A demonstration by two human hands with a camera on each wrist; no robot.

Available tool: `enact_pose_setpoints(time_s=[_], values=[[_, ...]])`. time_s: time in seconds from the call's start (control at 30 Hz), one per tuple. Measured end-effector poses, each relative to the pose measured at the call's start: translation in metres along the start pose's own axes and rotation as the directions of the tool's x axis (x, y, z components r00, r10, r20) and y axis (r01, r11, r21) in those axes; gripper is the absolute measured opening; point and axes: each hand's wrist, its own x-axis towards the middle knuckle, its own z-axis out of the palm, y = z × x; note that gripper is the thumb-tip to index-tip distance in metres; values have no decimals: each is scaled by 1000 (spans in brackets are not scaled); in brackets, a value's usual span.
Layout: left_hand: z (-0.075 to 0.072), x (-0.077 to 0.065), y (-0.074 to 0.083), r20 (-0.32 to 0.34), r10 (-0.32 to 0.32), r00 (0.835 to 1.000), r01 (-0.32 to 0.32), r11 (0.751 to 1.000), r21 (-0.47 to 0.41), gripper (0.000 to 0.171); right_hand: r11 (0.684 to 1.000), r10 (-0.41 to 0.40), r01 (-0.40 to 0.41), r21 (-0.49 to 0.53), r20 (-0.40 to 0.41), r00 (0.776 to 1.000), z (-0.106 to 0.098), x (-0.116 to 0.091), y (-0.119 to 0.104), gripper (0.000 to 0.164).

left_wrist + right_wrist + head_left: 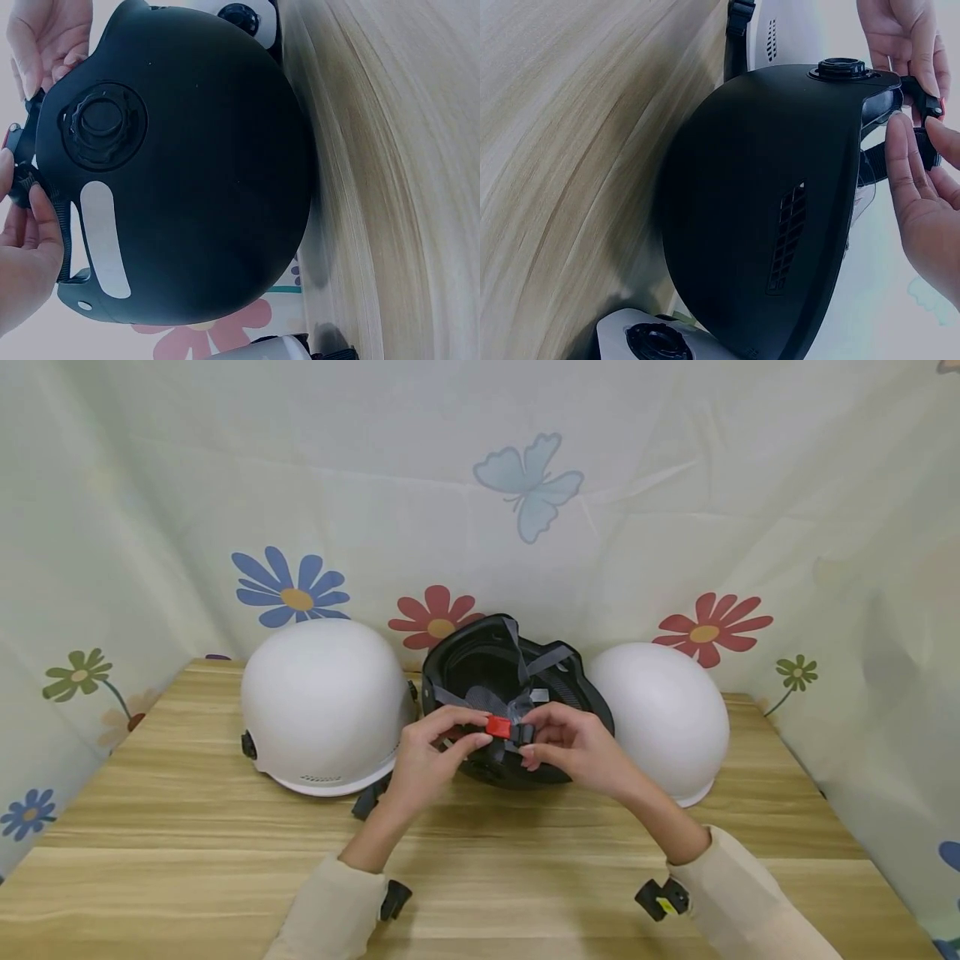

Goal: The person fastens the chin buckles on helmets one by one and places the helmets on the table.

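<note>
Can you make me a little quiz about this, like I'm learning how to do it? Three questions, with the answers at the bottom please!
1. Pick one: what colour is the buckle piece pinched by the person's left grip?
A) Blue
B) Red
C) Green

2. True or false: in the head view, the black helmet sits to the right of both white helmets.

3. Fill in the blank: on the backdrop, high above the helmets, is a pale blue ____.

Key:
1. B
2. False; it sits between them.
3. Butterfly
</note>
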Motion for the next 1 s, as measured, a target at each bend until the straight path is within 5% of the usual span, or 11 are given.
enact_pose_setpoints(time_s=[0.37, 0.83, 1.0], values=[[3, -2, -5, 19, 69, 997, -69, 997, -18, 15, 1000, -17, 17, -2, 32, 999, 1, 0, -2, 26], [2, -2, -3, 78, -66, 995, 61, 996, 61, 22, 992, 8, -9, -123, -13, 1000, 2, 0, -1, 27], [0, -2, -3, 114, -70, 991, 62, 995, 73, 25, 984, -17, 9, -178, -41, 999, 0, -1, 0, 28]])
